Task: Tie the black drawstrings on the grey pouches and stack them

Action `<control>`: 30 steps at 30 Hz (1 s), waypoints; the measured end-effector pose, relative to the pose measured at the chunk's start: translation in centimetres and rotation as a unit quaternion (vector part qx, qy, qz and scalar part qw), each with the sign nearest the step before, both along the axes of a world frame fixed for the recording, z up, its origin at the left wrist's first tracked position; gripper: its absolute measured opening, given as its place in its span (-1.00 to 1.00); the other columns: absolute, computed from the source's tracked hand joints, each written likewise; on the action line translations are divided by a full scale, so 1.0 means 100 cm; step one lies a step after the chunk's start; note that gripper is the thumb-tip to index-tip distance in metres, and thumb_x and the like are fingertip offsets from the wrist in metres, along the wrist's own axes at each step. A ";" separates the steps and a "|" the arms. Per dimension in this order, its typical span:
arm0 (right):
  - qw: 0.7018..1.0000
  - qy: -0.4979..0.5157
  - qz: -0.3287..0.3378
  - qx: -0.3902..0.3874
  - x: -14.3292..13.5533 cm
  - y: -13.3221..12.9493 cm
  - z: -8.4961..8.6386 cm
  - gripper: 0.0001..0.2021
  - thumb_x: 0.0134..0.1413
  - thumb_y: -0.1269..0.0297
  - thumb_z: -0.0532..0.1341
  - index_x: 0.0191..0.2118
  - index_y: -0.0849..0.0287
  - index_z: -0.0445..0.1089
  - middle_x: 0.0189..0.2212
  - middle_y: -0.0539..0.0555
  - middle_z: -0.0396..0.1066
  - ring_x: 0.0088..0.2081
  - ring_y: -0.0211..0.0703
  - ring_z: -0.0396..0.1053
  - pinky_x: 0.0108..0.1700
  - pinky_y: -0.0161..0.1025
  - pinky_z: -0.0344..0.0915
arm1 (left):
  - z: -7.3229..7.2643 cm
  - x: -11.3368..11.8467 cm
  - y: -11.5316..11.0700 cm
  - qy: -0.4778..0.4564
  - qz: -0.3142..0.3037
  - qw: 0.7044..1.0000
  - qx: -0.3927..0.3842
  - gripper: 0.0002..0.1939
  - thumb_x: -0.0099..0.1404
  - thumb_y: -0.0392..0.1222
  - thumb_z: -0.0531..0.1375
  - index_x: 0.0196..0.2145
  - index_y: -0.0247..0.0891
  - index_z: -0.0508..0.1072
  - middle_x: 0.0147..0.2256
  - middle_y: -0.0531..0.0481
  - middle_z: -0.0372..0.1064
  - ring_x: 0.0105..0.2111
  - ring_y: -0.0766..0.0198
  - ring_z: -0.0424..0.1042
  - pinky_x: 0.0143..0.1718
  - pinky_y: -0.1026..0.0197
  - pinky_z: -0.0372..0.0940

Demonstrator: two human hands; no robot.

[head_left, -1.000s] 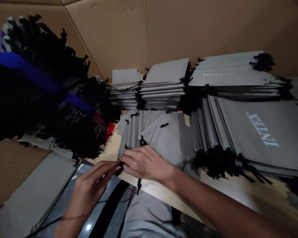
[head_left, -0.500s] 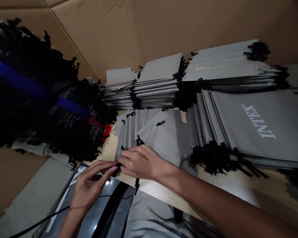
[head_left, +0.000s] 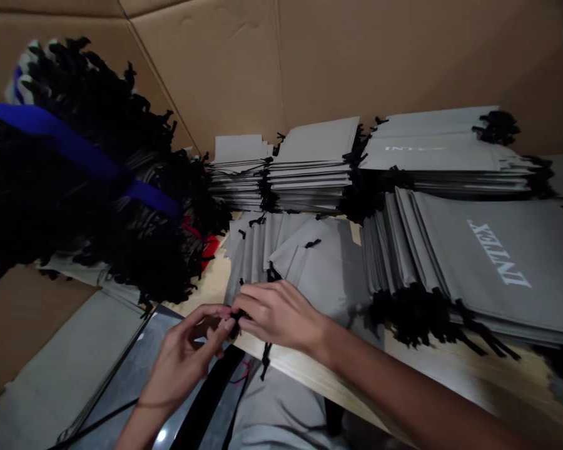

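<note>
My left hand (head_left: pixel 190 347) and my right hand (head_left: pixel 281 312) meet above the near edge of the table. Thumb and fingers of the left pinch a black drawstring (head_left: pixel 235 324), and the right hand's fingertips close on the same cord from the other side. Under and behind the right hand lie several grey drawstring bags (head_left: pixel 340 269), overlapping one another, their black cord ends knotted. A loose black cord end (head_left: pixel 265 362) hangs below the right hand. The fingers partly hide the pinched cord.
Stacked grey bags marked INTEX (head_left: pixel 502 250) stand at the right. Further stacks of bags (head_left: pixel 314 144) line the cardboard wall (head_left: pixel 356 56). A large bundle of black-corded bags, tied with a blue strap (head_left: pixel 154 199), rises at the left. The wooden table (head_left: pixel 300 369) shows in front.
The view has shifted, so everything sits slightly lower and further right. Both hands remain together on the black drawstring, and the left hand's fingers have bent a little more.
</note>
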State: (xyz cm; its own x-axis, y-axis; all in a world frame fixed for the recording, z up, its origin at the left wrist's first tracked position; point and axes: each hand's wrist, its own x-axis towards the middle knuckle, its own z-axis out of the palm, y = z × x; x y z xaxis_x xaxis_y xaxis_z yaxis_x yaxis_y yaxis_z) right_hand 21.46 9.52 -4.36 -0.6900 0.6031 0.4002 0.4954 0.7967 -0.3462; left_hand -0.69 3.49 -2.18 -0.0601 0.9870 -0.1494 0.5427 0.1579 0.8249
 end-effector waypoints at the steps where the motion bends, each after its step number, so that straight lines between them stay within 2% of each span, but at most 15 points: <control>1: 1.000 0.004 -0.001 -0.004 0.000 0.000 -0.001 -0.86 0.43 0.25 0.36 0.00 0.15 0.52 -0.11 0.00 0.60 -0.22 -0.19 0.51 -0.35 -0.15 0.11 | -0.001 0.001 0.000 -0.012 -0.003 1.000 0.002 -0.45 0.25 0.31 0.45 -0.05 -0.19 0.66 -0.49 0.04 0.53 -0.61 0.26 0.43 -0.77 0.40 0.15; 5: 0.999 0.031 0.003 -0.032 0.003 0.001 -0.004 -0.87 0.41 0.28 0.32 0.00 0.11 0.51 -0.09 0.00 0.57 -0.26 -0.21 0.47 -0.33 -0.18 0.12 | -0.001 0.008 -0.001 -0.026 -0.001 0.999 0.047 -0.54 0.28 0.23 0.45 -0.11 -0.22 0.70 -0.57 0.10 0.41 -0.60 0.29 0.38 -0.71 0.39 0.17; 9: 0.996 0.052 0.006 -0.073 0.008 -0.001 0.001 -0.83 0.24 0.38 0.27 -0.07 0.08 0.51 -0.18 0.00 0.49 -0.26 -0.17 0.42 -0.26 -0.20 0.19 | -0.003 0.009 0.000 -0.029 0.000 0.997 0.067 -0.58 0.30 0.19 0.43 -0.14 -0.23 0.74 -0.50 0.05 0.48 -0.54 0.31 0.36 -0.57 0.37 0.28; 12: 0.993 0.060 0.010 -0.099 0.010 -0.003 0.009 -0.84 0.12 0.37 0.27 -0.16 0.09 0.51 -0.25 0.00 0.42 -0.25 -0.14 0.38 -0.23 -0.20 0.22 | -0.004 0.006 0.002 -0.061 0.006 0.998 0.009 -0.52 0.27 0.25 0.43 -0.07 -0.18 0.75 -0.51 0.11 0.40 -0.63 0.38 0.22 -0.68 0.40 0.12; 14: 0.991 0.067 0.009 -0.115 0.010 -0.003 0.013 -0.96 0.19 0.33 0.27 -0.28 0.10 0.49 -0.31 -0.01 0.37 -0.29 -0.17 0.35 -0.23 -0.21 0.22 | -0.003 0.005 0.002 -0.082 0.008 0.996 -0.039 -0.45 0.25 0.32 0.41 -0.03 -0.15 0.74 -0.54 0.16 0.33 -0.69 0.43 0.10 -0.74 0.41 0.02; 15: 0.990 0.072 0.008 -0.121 0.010 -0.002 0.014 -0.89 0.25 0.30 0.26 -0.34 0.11 0.47 -0.34 -0.02 0.35 -0.30 -0.18 0.34 -0.24 -0.21 0.21 | -0.002 0.005 0.002 -0.087 0.008 0.995 -0.053 -0.43 0.25 0.35 0.41 -0.02 -0.14 0.73 -0.55 0.17 0.31 -0.70 0.44 0.08 -0.75 0.41 0.02; 17: 0.988 0.085 0.005 -0.128 0.010 -0.001 0.013 -0.77 0.37 0.26 0.24 -0.37 0.12 0.45 -0.35 -0.03 0.34 -0.32 -0.21 0.33 -0.26 -0.23 0.19 | 0.000 0.006 0.001 -0.086 0.007 0.994 -0.062 -0.40 0.25 0.38 0.39 0.00 -0.15 0.72 -0.57 0.17 0.32 -0.70 0.42 0.11 -0.75 0.41 0.05; 18: 0.987 0.094 0.003 -0.128 0.009 0.000 0.012 -0.79 0.40 0.26 0.24 -0.33 0.12 0.47 -0.34 -0.03 0.36 -0.31 -0.22 0.35 -0.26 -0.24 0.20 | 0.001 0.006 0.001 -0.084 0.006 0.995 -0.062 -0.38 0.26 0.39 0.37 0.02 -0.15 0.71 -0.58 0.16 0.33 -0.69 0.39 0.15 -0.75 0.41 0.07; 20: 0.986 0.107 0.002 -0.125 0.009 0.000 0.007 -0.91 0.37 0.30 0.27 -0.20 0.11 0.52 -0.29 -0.02 0.41 -0.27 -0.22 0.40 -0.24 -0.27 0.23 | 0.000 0.007 0.000 -0.076 0.000 0.995 -0.061 -0.35 0.29 0.41 0.34 0.06 -0.16 0.68 -0.62 0.16 0.34 -0.69 0.35 0.20 -0.75 0.40 0.12; 23: 0.986 0.116 0.000 -0.120 0.007 0.000 0.001 -0.89 0.31 0.34 0.31 -0.09 0.08 0.56 -0.23 0.00 0.48 -0.23 -0.20 0.46 -0.22 -0.30 0.26 | -0.003 0.007 0.000 -0.072 -0.015 0.995 -0.062 -0.33 0.35 0.42 0.29 0.12 -0.18 0.64 -0.66 0.16 0.35 -0.71 0.32 0.22 -0.74 0.39 0.12; 26: 0.982 0.133 -0.018 -0.132 0.005 -0.001 -0.002 -0.91 0.28 0.31 0.35 -0.13 0.06 0.60 -0.24 -0.02 0.52 -0.26 -0.22 0.47 -0.25 -0.31 0.25 | -0.005 0.006 0.001 -0.082 -0.021 0.995 -0.046 -0.39 0.36 0.37 0.32 0.07 -0.17 0.66 -0.65 0.17 0.38 -0.72 0.34 0.27 -0.70 0.38 0.09; 30: 0.974 0.166 -0.029 -0.149 0.005 -0.002 -0.001 -0.91 0.23 0.32 0.39 -0.15 0.06 0.62 -0.27 -0.04 0.52 -0.28 -0.25 0.49 -0.25 -0.33 0.28 | 0.001 0.007 0.004 -0.093 -0.027 0.995 -0.038 -0.43 0.33 0.35 0.34 -0.02 -0.18 0.71 -0.60 0.13 0.45 -0.73 0.35 0.32 -0.64 0.34 0.08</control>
